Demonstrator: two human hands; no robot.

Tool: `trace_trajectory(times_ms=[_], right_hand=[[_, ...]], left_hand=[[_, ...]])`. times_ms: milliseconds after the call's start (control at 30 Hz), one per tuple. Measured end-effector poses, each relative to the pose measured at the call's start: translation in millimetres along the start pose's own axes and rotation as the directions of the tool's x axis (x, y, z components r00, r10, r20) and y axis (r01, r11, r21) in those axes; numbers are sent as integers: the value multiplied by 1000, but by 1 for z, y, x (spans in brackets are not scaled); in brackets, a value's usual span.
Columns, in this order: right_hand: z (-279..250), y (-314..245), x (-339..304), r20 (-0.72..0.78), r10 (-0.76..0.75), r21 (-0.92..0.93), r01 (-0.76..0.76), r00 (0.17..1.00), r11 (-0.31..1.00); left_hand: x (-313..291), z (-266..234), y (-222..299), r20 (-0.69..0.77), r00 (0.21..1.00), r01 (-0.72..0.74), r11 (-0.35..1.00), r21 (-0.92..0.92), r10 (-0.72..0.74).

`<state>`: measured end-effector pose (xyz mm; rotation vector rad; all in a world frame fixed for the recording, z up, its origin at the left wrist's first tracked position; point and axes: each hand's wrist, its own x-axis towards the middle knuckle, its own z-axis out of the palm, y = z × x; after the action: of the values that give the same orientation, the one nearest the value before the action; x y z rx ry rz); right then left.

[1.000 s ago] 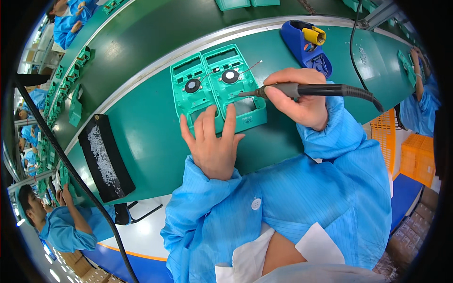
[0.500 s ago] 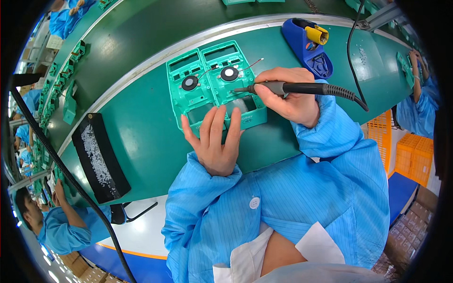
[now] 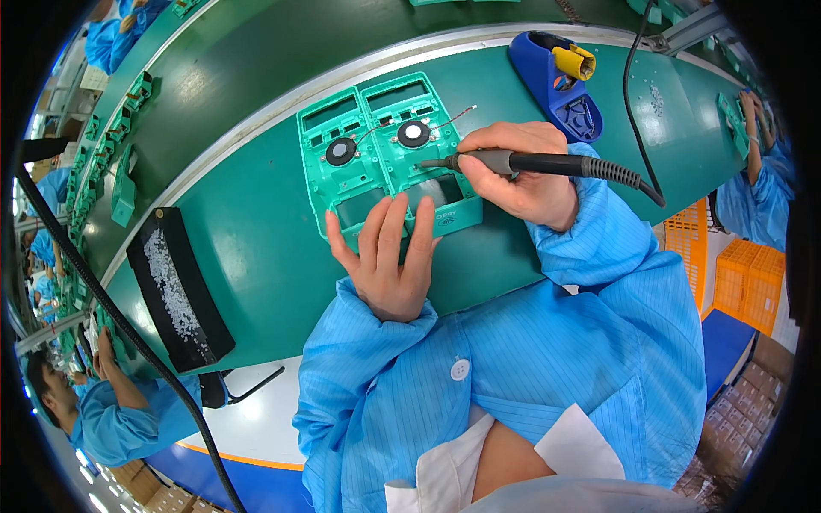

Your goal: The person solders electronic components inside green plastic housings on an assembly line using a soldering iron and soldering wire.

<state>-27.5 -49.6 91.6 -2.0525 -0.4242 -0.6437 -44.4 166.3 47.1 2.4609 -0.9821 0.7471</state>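
My left hand (image 3: pixel 392 274) hides part of the near end of two side-by-side green plastic housings (image 3: pixel 352 181). The last fingers of my right hand (image 3: pixel 537 195) are tucked out of sight. I can't tell whether the grey-and-black pen-shaped soldering iron (image 3: pixel 547 164) touches the right one. On the left, the thick black cable (image 3: pixel 184 392) is cut off at the near edge.

Between the black tray (image 3: pixel 201 278) and the green housings (image 3: pixel 346 181), a hand could pass from the table's (image 3: pixel 256 201) near edge to its far edge. The left hand (image 3: pixel 389 261) blocks the housings' near ends; the right hand (image 3: pixel 534 175) and soldering iron (image 3: pixel 560 163) bar their right side. Toward the far edge, the blue stand (image 3: pixel 532 73) and dangling cable (image 3: pixel 631 107) leave a narrow gap.
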Motion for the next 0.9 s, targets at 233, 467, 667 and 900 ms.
trace_trajectory(times_ms=[233,467,667,900], right_hand=[[0,-1,1,17,2,-11,-2,1000,1000],[-2,0,2,26,6,-29,-5,1000,1000],[-8,-6,3,29,74,48,-75,997,996],[-12,-6,4,34,20,-3,-20,999,1000]], left_hand=[[0,1,0,-7,1000,6,1000,-3,-6],[1,1,0,0,1000,4,1000,-7,-4],[1,1,0,4,1000,10,1000,-4,-10],[2,2,0,2,1000,9,1000,0,-9]])
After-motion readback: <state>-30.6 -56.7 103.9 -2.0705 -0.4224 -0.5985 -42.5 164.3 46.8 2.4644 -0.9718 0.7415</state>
